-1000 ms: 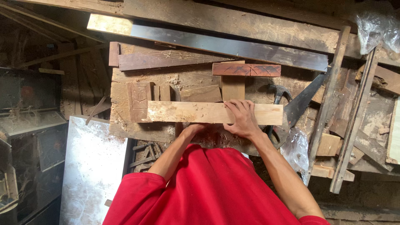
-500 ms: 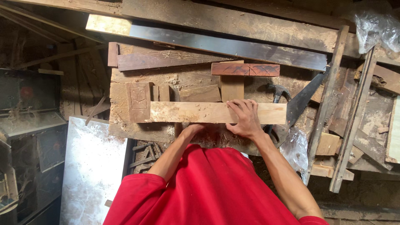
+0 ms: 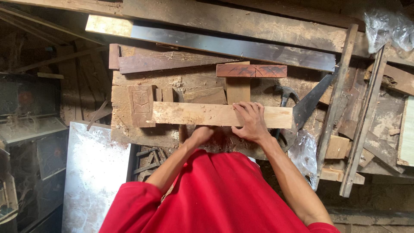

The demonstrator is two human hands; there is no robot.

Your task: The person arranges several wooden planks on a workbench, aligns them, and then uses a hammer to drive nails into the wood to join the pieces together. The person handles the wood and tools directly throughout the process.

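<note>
Little has moved since the earlier head-camera frames: the pale plank point(image 3: 222, 115) lies across the middle of the frame as before, and the right hand point(image 3: 252, 123) has stayed pressed flat on its right part, fingers spread wide over the top face. The left hand point(image 3: 200, 136) has drawn in a touch below the plank's near edge, curled narrow at the centre of the frame; whether it grips anything I cannot tell, since the wrist hides the fingers. That steadiness suggests the board is being held down in place rather than carried off. Both arms come up from red sleeves point(image 3: 215, 194) at the bottom of the frame. Under the plank is a worn, dusty workbench point(image 3: 181, 82), with a small square block point(image 3: 141, 103) touching the plank's left end and a reddish block point(image 3: 251, 70) just above the right hand. A hammer point(image 3: 284, 92) lies to the right, beside a dark blade point(image 3: 312, 101). A long dark metal bar point(image 3: 233, 47) runs across the upper frame. Rough timber offcuts point(image 3: 353, 112) crowd the right side, a crumpled plastic bag point(image 3: 388, 28) sits upper right, and a pale sheet point(image 3: 92, 181) leans at lower left in the dim workshop.
</note>
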